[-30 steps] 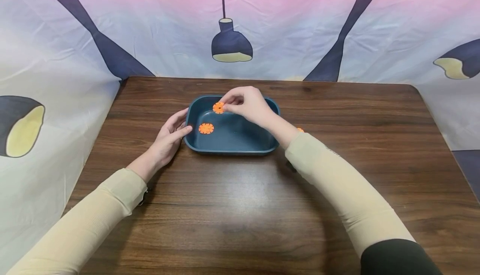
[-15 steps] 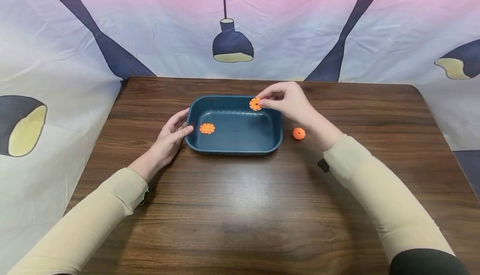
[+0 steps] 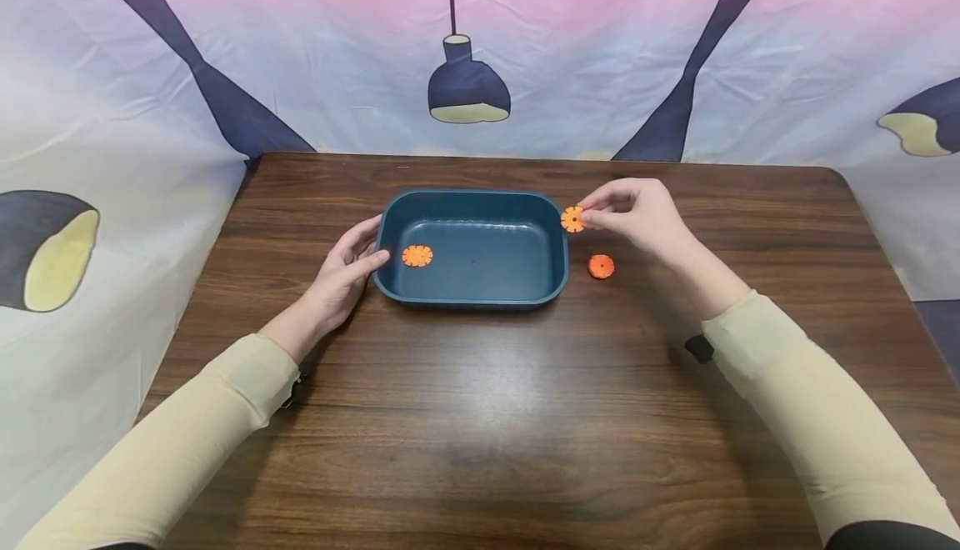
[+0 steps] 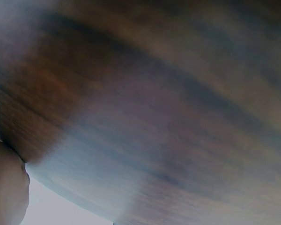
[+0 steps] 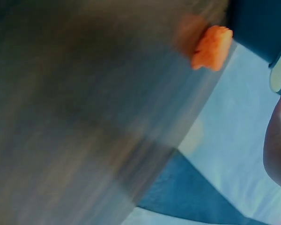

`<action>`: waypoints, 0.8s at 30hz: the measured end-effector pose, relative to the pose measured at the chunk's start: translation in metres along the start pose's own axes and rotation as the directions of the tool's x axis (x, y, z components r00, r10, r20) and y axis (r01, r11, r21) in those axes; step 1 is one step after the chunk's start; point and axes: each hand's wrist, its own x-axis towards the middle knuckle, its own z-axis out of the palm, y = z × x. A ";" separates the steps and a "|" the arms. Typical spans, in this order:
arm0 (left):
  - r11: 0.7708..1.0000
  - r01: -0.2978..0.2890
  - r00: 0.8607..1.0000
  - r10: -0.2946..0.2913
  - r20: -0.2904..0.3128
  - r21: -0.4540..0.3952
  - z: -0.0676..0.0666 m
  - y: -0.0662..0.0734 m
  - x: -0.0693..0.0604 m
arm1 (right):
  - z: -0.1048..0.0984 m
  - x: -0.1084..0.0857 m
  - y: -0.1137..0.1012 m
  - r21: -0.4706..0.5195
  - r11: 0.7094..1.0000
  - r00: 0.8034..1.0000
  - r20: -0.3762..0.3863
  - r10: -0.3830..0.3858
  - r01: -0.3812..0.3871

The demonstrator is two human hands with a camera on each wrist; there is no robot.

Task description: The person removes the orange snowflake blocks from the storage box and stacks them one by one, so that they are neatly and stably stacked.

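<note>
A dark blue rectangular plastic bin (image 3: 472, 296) stands on the table. My left hand (image 3: 339, 279) grips its left end, thumb over the rim and fingers against the outer wall. Inside the bin, towards the left, lie orange notched discs (image 3: 417, 256); how many cannot be told. Just off the bin's right rim, my right hand (image 3: 637, 215) pinches one orange notched disc (image 3: 573, 219) between thumb and fingertips. Below that hand, a short stack of orange discs (image 3: 601, 267) sits on the table, and this stack (image 5: 213, 48) also shows in the right wrist view.
The brown wood-grain table (image 3: 480, 425) reaches back to a hanging cloth (image 3: 562, 58) printed with lamps. In the left wrist view, mostly blurred tabletop (image 4: 145, 112) shows, with part of the hand at the lower left edge.
My right hand has moved right with the pinched disc, from over the bin to beside its right rim, uncovering the stack on the table. My left hand keeps its grip on the bin.
</note>
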 end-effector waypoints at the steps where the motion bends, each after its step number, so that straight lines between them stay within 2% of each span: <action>1: 1.000 0.001 1.000 -0.001 0.002 0.002 0.000 0.000 0.000 | -0.002 -0.002 0.003 -0.004 1.000 1.000 -0.002 0.007 -0.007; 5: 1.000 0.000 1.000 0.000 0.001 0.004 0.000 -0.001 0.001 | -0.009 -0.008 0.013 -0.016 0.999 0.999 0.001 0.034 -0.034; 11: 1.000 -0.003 1.000 0.003 -0.006 -0.001 0.000 -0.001 0.001 | -0.017 -0.015 0.029 -0.002 0.998 0.996 0.055 0.067 -0.067; 19: 0.999 -0.023 1.000 0.023 -0.006 -0.023 0.001 -0.001 -0.001 | -0.023 -0.019 0.047 -0.073 0.991 0.987 0.113 0.116 -0.108; 24: 1.000 -0.015 1.000 0.014 -0.010 -0.024 0.000 -0.001 0.000 | -0.023 -0.020 0.054 -0.108 0.987 0.980 0.151 0.133 -0.117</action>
